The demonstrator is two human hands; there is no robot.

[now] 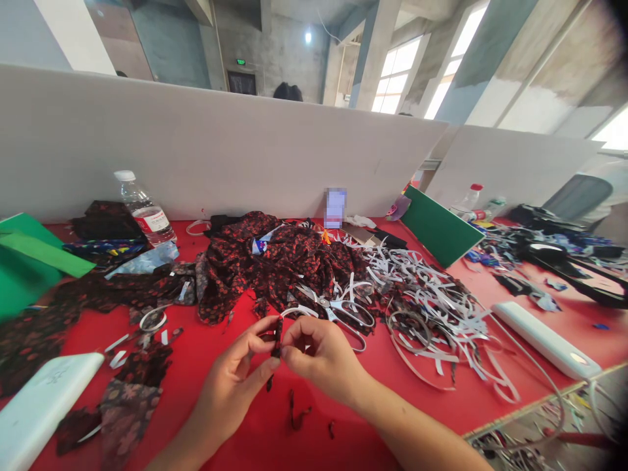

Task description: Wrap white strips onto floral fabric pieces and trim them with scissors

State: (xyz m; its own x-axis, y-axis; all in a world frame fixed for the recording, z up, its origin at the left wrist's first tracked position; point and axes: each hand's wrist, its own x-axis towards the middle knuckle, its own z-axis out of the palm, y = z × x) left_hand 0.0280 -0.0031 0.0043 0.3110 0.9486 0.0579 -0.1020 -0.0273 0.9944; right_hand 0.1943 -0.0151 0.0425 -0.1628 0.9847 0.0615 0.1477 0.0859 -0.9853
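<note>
Red at the tabletop (220,435), bore at far left a green board (24,281) and, nearer, a white oblong device (52,409), presumably set aside for reach. Carried beyond a water bottle (152,219), capped and close to the pale partition (196,144), likely out of elbow range. Held dark floral fabric (220,281) bunched beyond the hands, apparently within arm's length. Pinched a dark strip (279,333) upright at centre, above the tabletop, with left hand (230,376) thumb against fingers, seemingly for steadiness; gripped the same strip with right hand (321,353) thumb and forefinger, perhaps for finer control. Propped a phone (335,209) near the partition, as if for viewing. Laid scissors (338,311) past the right hand, handles turned rightward, probably for quick pickup. Heaped white strips (422,281) farther right, seemingly to one side of the handling.

Counted, left to right: one green board, one white device, one bottle, fabric pieces too folded to number, one strip pinched, at least two loose scraps (294,413) below, one phone, at least one pair of scissors, white strips too tangled to tally, a second green board (441,226), at least two more bottles (473,199), a second white device (544,340).
</note>
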